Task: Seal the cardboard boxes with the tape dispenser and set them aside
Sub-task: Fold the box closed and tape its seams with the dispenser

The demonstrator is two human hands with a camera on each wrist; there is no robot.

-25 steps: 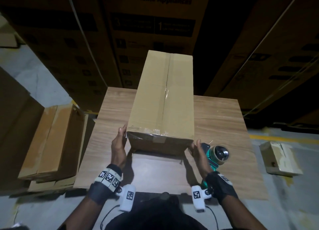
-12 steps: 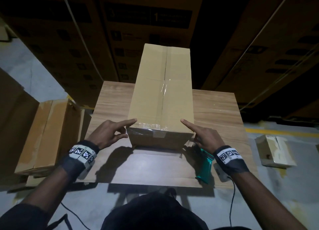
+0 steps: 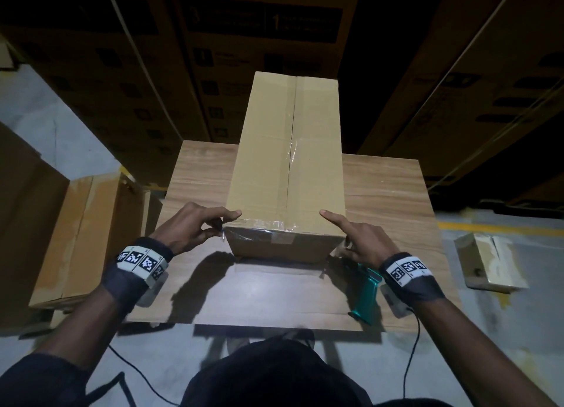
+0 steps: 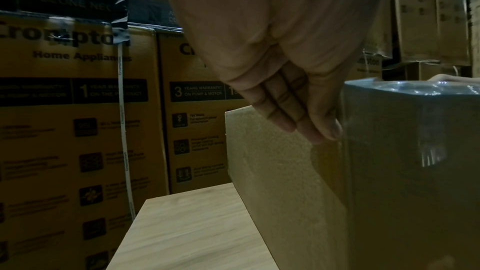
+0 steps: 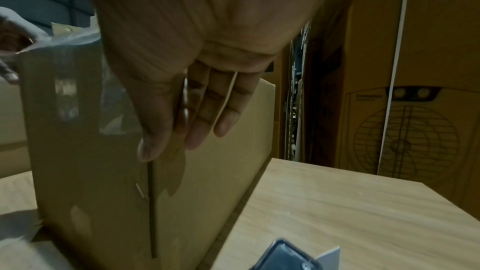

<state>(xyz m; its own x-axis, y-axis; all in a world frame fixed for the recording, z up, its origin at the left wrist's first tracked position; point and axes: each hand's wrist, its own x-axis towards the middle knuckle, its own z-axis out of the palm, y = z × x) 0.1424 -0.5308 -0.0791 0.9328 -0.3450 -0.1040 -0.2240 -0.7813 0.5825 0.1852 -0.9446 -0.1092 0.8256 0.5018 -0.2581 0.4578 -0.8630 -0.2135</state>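
A long cardboard box [image 3: 290,162] is stood lengthwise on the wooden table [image 3: 384,193], its short near end turned toward the person and its top seam covered by clear tape [image 3: 288,174]; more tape is wrapped across the near top edge. The left hand [image 3: 190,228] is placed at the near left corner of the box, the index finger stretched flat along the top edge and the remaining fingers [image 4: 291,118] laid straight down against the left side, nothing being gripped. The right hand [image 3: 360,240] is set at the near right corner in mirror fashion, index finger extended onto the top, other fingers [image 5: 207,114] lying straight against the right side, loose and holding nothing. The teal tape dispenser [image 3: 364,290] is left lying on the table just near of the right hand, under the wrist, apart from the box. A flattened carton stack [image 3: 88,232] is seen on the floor to the left, a small box [image 3: 488,260] on the floor to the right.
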